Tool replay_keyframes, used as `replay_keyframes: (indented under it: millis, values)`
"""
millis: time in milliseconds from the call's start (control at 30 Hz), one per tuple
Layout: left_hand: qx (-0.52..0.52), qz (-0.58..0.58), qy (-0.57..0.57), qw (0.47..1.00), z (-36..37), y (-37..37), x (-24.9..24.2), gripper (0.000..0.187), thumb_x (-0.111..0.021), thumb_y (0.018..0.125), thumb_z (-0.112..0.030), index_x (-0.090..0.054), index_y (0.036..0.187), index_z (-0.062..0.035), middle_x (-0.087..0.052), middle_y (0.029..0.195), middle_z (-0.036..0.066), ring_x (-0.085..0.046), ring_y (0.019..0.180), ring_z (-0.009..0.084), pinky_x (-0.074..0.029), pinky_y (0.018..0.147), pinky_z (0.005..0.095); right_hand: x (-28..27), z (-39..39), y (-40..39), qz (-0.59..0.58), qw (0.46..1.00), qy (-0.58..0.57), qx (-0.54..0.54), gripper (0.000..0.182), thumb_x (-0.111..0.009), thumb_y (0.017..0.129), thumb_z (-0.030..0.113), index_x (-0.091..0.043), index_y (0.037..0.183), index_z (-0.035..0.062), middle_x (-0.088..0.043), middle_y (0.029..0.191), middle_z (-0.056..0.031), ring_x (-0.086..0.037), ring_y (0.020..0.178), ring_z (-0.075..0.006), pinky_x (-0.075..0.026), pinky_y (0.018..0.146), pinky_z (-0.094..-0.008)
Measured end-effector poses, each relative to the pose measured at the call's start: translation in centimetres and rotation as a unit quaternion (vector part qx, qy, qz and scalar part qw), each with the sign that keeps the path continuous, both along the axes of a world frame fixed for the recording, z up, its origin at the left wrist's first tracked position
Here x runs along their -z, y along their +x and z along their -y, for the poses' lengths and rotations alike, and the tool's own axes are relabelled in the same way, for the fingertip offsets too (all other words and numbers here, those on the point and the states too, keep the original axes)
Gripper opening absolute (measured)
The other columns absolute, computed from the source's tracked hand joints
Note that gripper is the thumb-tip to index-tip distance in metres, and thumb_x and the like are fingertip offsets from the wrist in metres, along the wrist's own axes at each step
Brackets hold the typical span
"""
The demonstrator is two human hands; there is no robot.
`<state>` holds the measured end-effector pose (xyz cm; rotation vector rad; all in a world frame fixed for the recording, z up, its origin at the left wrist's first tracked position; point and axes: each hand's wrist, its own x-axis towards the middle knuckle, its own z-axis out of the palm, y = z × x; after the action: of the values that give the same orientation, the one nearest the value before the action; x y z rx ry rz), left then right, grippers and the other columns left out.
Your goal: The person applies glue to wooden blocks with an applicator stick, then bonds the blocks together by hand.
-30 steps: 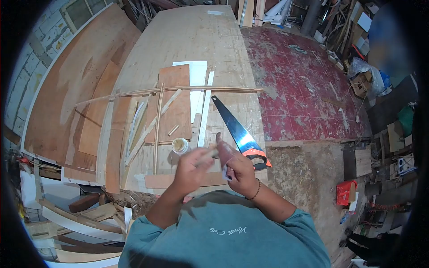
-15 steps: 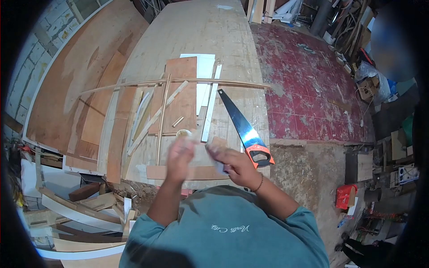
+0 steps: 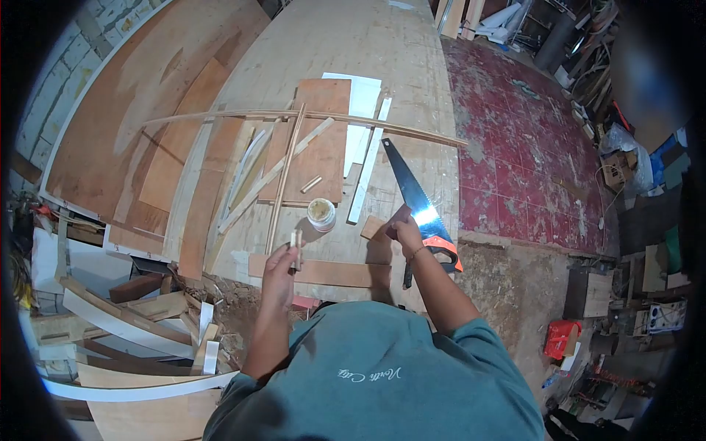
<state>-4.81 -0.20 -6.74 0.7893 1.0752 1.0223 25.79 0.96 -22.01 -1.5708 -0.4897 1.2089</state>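
Observation:
My left hand point(image 3: 278, 266) is closed around a short piece of wood strip point(image 3: 296, 248), held upright above the near edge of the workbench. Just beyond it stands an uncapped white jar point(image 3: 321, 214) with pale yellowish stuff inside. My right hand point(image 3: 407, 231) hovers by the blade of a handsaw point(image 3: 413, 185), its fingers drawn together; whatever they hold, if anything, is hidden. A small wood block point(image 3: 373, 228) lies left of those fingers. Below the right wrist is a dark-handled tool point(image 3: 407, 276), partly covered by the forearm.
Two short strip pieces point(image 3: 311, 184) lie on a brown plywood panel point(image 3: 323, 140). Long thin strips point(image 3: 368, 121) cross the bench, one end past its right edge. A white strip point(image 3: 370, 162) lies left of the saw. A flat board point(image 3: 323, 272) runs along the near edge.
My hands have moved apart: the left is lower, and the right has gone up and right toward the saw blade. The jar now shows fully. The view has shifted slightly.

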Motion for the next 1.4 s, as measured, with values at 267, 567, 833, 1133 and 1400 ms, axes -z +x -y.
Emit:
replay_keyframes:
  millis: [267, 567, 833, 1133, 1400]
  values:
    - [0.05, 0.003, -0.029, 0.998, 0.4, -3.2, 0.1, 0.028, -0.06, 0.087, -0.016, -0.061, 0.108, 0.0031, -0.062, 0.084, 0.003, -0.056, 0.076, 0.0093, -0.042, 0.068, 0.0232, -0.4, -6.0, -0.3, -0.161, 0.985, 0.036, -0.042, 0.009, -0.054, 0.083, 0.015, -0.056, 0.09, 0.0111, -0.06, 0.082, -0.0006, -0.058, 0.082, -0.0137, -0.045, 0.073, -0.0336]
    - [0.023, -0.021, -0.068, 0.997, -0.3, -7.6, 2.7, 0.03, -0.058, 0.089, -0.019, -0.059, 0.11, 0.0022, -0.062, 0.085, 0.005, -0.057, 0.073, 0.0127, -0.043, 0.067, 0.0249, 5.3, -2.8, -2.0, 0.2, 0.978, 0.041, -0.049, 0.035, -0.055, 0.078, 0.011, -0.061, 0.11, 0.0005, -0.065, 0.102, -0.018, -0.062, 0.095, -0.0297, -0.047, 0.082, -0.037]
    - [0.087, -0.039, -0.065, 0.993, -1.3, -6.3, 4.4, 0.024, -0.056, 0.09, -0.021, -0.063, 0.106, -0.0052, -0.063, 0.084, -0.002, -0.053, 0.073, 0.0064, -0.041, 0.067, 0.0232, 2.9, 0.4, -3.3, 0.491, 0.835, -0.029, -0.247, 0.047, -0.065, 0.077, 0.019, -0.053, 0.12, 0.0059, -0.049, 0.124, -0.0176, -0.051, 0.109, -0.0337, -0.042, 0.095, -0.04]
    - [0.166, -0.064, -0.076, 0.981, -0.2, -1.8, 3.5, 0.023, -0.057, 0.089, -0.02, -0.064, 0.103, -0.0029, -0.064, 0.081, 0.0, -0.052, 0.068, 0.0062, -0.042, 0.062, 0.0229, 2.2, -0.3, -4.5, 0.525, 0.809, -0.117, -0.238, 0.069, -0.08, 0.063, 0.032, -0.051, 0.12, 0.0065, -0.049, 0.114, -0.0146, -0.049, 0.108, -0.0332, -0.043, 0.092, -0.0415]
    - [0.195, -0.098, -0.052, 0.975, -0.1, 0.7, 2.9, 0.018, -0.062, 0.086, -0.019, -0.064, 0.095, -0.0029, -0.062, 0.076, 0.0, -0.052, 0.064, 0.006, -0.04, 0.057, 0.0202, -6.0, 3.6, -5.2, 0.447, 0.852, 0.14, -0.234, 0.073, -0.079, 0.06, 0.023, -0.047, 0.122, 0.0007, -0.049, 0.111, -0.0186, -0.049, 0.107, -0.0344, -0.043, 0.091, -0.04]
